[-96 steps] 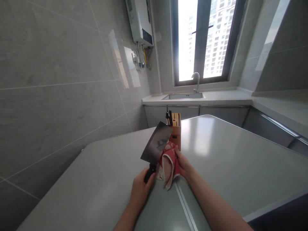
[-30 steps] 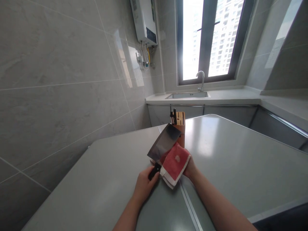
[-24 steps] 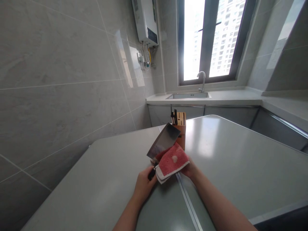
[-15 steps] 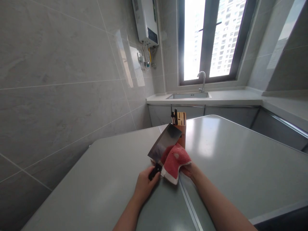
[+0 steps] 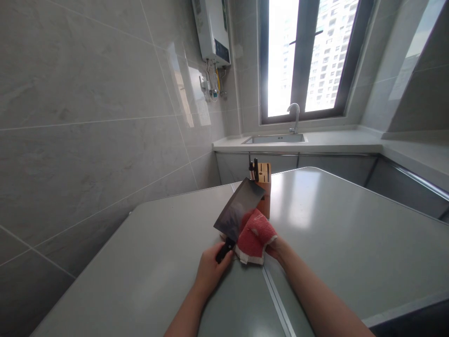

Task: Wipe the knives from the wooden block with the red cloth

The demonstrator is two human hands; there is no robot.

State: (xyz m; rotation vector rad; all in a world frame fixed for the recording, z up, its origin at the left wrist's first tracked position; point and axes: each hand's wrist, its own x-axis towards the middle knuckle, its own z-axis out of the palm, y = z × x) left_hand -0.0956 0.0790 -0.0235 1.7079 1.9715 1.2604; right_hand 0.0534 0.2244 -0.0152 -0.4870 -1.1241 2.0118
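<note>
Nearest side of the knife block (image 5: 265, 189): a person's two bare hands work low over a pale table, forearms reaching in from below.

Left hand (image 5: 211, 269): closed around a black handle, in front of the block and to its left.

Cleaver (image 5: 240, 206): held by that handle, its broad blade tilted up — the upper corner overlaps the block's left side from this angle; whether they touch cannot be told.

Right hand (image 5: 275, 248): gripping a cloth in front of the block, most of its fingers hidden beneath the fabric.

Red cloth (image 5: 255, 235): white-edged and bunched between the hands, just before the block, against the blade's right side.

Table (image 5: 157, 248): glossy, spreading to both sides of the block, a light strip (image 5: 278, 299) running toward the viewer.

Block: wooden and upright, dark handles (image 5: 256, 169) rising from its left slots.

Sink (image 5: 275, 139): set in a white counter (image 5: 336, 137) beyond the block, a curved faucet (image 5: 296, 117) at its rear.

Water heater (image 5: 212, 35): mounted high on the wall, behind the block and to its left.

Window (image 5: 300, 61): dark-framed, above the sink and well beyond the block — a tall building (image 5: 326, 61) outside.
</note>
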